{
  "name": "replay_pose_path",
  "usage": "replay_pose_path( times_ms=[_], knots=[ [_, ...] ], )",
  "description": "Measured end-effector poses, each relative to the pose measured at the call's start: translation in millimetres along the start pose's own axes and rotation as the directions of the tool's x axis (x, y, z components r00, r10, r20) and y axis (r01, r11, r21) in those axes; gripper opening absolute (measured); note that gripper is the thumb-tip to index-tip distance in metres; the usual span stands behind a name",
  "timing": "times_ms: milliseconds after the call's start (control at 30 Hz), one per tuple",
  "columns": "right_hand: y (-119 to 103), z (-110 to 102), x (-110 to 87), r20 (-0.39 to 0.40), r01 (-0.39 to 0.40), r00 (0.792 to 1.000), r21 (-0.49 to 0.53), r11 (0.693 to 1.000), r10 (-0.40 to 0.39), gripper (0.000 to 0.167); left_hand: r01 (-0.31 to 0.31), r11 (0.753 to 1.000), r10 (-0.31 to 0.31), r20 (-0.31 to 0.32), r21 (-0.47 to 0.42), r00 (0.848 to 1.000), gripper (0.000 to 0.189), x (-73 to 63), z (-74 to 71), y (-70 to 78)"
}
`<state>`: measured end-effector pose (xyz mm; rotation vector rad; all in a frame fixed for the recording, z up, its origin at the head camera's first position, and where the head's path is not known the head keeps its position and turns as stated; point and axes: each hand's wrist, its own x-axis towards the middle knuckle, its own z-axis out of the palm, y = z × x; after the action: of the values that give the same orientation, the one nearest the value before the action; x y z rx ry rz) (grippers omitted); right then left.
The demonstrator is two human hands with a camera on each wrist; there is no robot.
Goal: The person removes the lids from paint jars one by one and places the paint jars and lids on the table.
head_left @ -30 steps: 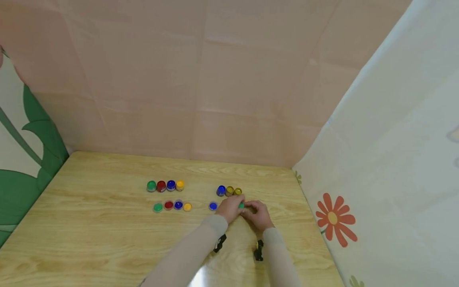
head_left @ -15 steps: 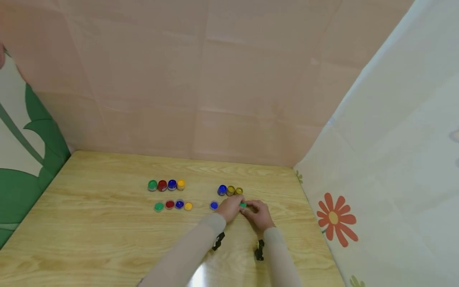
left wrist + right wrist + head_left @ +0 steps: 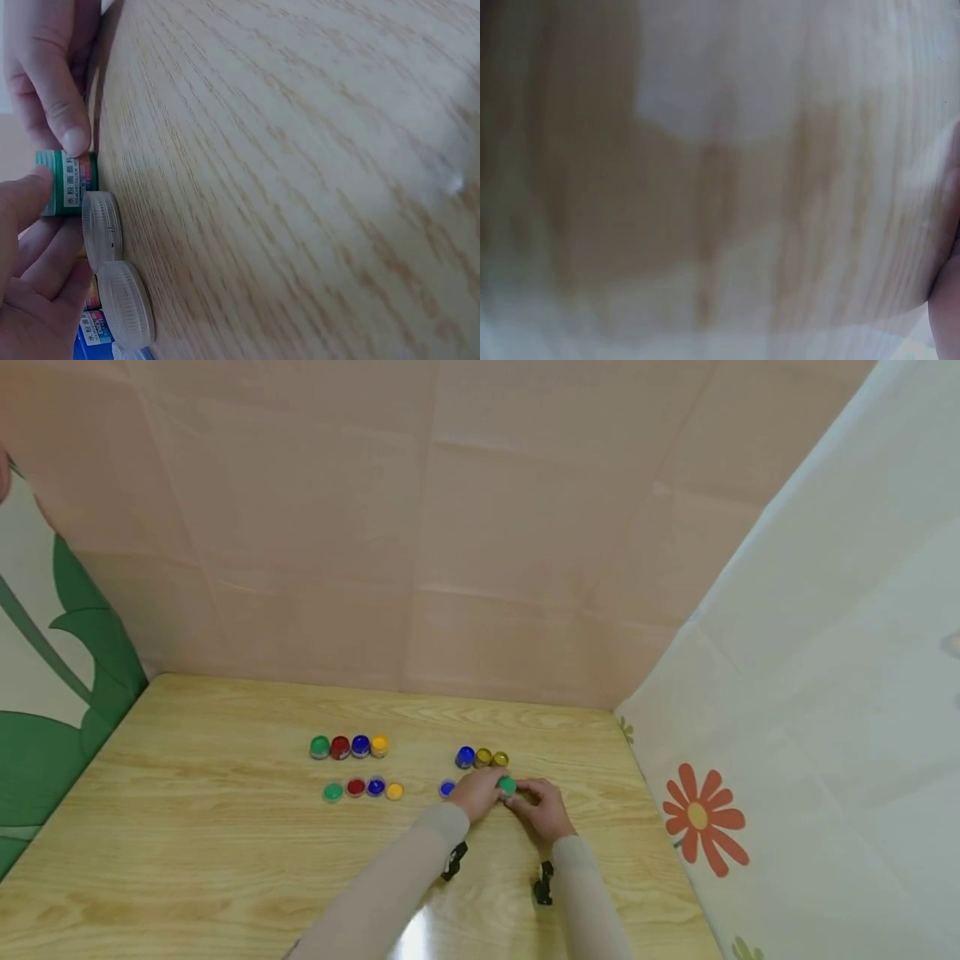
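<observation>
A small green paint jar (image 3: 507,786) is held between both hands. In the left wrist view its labelled side and ribbed green top (image 3: 46,180) show. My left hand (image 3: 480,795) grips it, with the thumb against the ribbed top and the other fingers behind. From the opposite side, my right hand (image 3: 543,810) pinches the jar, a fingertip near its label. Clear ribbed lids (image 3: 126,304) stand beside the left fingers in that view. Behind the hands sit a blue jar (image 3: 465,757) and two dark yellow jars. The right wrist view is mostly blurred tabletop, with skin at its right edge.
Left of the hands, a row of green, red, blue and yellow jars (image 3: 361,746) stands behind matching lids (image 3: 356,787). A blue lid (image 3: 447,788) lies near the left hand. Cloth walls (image 3: 810,710) border the wooden table (image 3: 225,827).
More of the green top shows between the hands now than before, when it was a thin sliver. Both hands stay almost in place; the jars and lids on the table have not moved.
</observation>
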<state>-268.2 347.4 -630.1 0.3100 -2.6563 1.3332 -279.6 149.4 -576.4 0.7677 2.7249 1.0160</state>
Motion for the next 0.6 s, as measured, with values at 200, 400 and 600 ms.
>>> replay_pose_path(
  times_ms=[200,400,600],
  knots=[
    [-2,1,-0.2,-0.005,0.02,1.0,-0.006,1.0,-0.02,0.028,0.037,0.999,-0.038,-0.033,-0.034,0.999,0.028,1.8,2.9,-5.2],
    [-4,0,0.9,0.008,-0.001,1.0,0.011,1.0,0.001,0.029,-0.021,0.999,0.019,-0.03,-0.036,0.999,0.039,2.6,0.8,-9.7],
    [-4,-1,-0.2,0.008,-0.026,1.0,0.026,0.999,0.026,0.03,-0.127,0.991,0.128,0.01,-0.048,0.992,0.03,0.2,-6.3,-11.8]
  ],
)
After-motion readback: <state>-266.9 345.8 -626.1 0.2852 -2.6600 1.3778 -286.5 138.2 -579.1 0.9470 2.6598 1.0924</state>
